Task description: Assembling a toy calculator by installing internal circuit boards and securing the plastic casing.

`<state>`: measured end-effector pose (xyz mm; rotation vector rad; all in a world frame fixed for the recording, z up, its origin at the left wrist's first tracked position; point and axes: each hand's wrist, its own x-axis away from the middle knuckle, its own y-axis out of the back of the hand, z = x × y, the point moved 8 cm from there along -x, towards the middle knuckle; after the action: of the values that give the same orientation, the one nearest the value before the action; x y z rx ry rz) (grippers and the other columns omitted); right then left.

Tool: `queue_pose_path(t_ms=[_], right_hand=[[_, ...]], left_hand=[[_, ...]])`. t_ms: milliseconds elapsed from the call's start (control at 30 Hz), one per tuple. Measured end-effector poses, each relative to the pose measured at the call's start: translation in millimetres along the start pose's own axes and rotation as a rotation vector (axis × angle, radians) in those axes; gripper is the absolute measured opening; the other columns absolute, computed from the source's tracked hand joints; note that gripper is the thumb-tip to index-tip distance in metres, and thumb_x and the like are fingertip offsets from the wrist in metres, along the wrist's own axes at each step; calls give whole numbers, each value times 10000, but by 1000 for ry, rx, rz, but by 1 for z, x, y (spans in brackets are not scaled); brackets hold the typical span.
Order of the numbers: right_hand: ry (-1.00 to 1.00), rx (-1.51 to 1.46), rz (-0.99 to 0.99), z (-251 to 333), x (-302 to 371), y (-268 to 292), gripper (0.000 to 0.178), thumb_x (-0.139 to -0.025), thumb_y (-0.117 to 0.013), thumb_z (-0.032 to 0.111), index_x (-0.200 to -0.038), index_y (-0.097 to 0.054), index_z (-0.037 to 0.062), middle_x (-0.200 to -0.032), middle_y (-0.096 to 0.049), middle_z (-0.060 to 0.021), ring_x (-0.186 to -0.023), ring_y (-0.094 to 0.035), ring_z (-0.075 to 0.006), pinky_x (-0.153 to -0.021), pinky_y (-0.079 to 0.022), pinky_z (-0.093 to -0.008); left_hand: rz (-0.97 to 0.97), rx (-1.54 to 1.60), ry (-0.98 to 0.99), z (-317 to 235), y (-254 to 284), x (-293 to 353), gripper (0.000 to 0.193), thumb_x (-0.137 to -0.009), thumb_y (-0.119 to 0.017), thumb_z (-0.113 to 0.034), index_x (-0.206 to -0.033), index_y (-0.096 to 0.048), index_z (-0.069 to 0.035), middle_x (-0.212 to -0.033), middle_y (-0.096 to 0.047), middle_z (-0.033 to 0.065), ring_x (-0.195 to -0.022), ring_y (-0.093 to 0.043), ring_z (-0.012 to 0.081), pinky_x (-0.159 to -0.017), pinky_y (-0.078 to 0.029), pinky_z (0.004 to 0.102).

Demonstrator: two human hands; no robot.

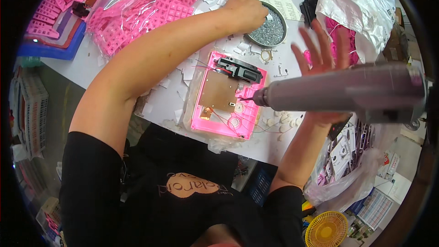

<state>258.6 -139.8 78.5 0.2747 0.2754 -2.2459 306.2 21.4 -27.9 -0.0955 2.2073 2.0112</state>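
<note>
Head view. The left hand (pixel 247 9) reached across the white table (pixel 160 96) to a round metal dish (pixel 270 34) filled with small silvery screws; its fingers were curled down over the dish's near rim, and whether they pinched a screw could not be told. The right hand (pixel 322 59) was raised with palm open and fingers spread, gripping nothing, behind the grey barrel of a powered screwdriver (pixel 347 92) that lay horizontally across the picture. The screwdriver's bit tip met the right edge of a pink plastic casing (pixel 224 116), which lay flat on the table between the two forearms, near the table's front edge. The casing carried a brown circuit board (pixel 218 92) at its centre and a black module (pixel 240 69) along its far side. A clear bag of pink keypad parts (pixel 137 9) lay at far left, a white plastic bag (pixel 361 4) at far right.
</note>
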Motion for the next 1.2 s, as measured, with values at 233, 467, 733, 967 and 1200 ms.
queue_pose_path(t_ms=[233, 467, 733, 967, 1200], right_hand=[[147, -93, 242, 51, -36, -72, 705, -943, -610, 267, -1538, -292, 63, -863, -548, -115, -701, -550, -220, -744, -514, -435], [213, -267, -253, 25, 2, -20, 531, -885, -595, 75, -1376, -400, 30, -668, -519, -70, -511, -490, -165, -537, -485, -354], [234, -336, -57, 28, 13, -46, 337, -899, -631, 117, -1170, -434, 76, -626, -475, -62, -494, -455, -154, -496, -439, -340], [228, -318, -124, 27, 12, -42, 331, -868, -669, 101, -1102, -437, 70, -636, -492, -68, -487, -457, -146, -492, -452, -325], [279, -263, -159, 8, 7, -16, 288, -889, -624, 56, -1098, -427, 54, -644, -520, -83, -476, -472, -152, -492, -451, -325]], left_hand=[[24, 59, 57, 1, -3, -4, 206, -874, -587, -179, -941, -777, -135, -983, -746, 80, -1046, -657, 256, -960, -381, 470], [-208, 542, -273, -50, 74, 116, 32, -854, -709, -156, -870, -728, -137, -764, -657, 18, -756, -622, 225, -861, -394, 409], [-216, 813, -83, -56, 77, 154, 91, -800, -748, -97, -883, -736, -132, -703, -615, 1, -705, -600, 182, -852, -378, 365], [-254, 673, -142, -59, 81, 145, 145, -751, -777, -107, -881, -714, -121, -698, -611, -13, -723, -601, 178, -886, -369, 395], [-385, 392, -196, -55, 100, 115, 196, -765, -785, -224, -888, -677, -117, -897, -642, 22, -946, -617, 220, -979, -358, 474]])
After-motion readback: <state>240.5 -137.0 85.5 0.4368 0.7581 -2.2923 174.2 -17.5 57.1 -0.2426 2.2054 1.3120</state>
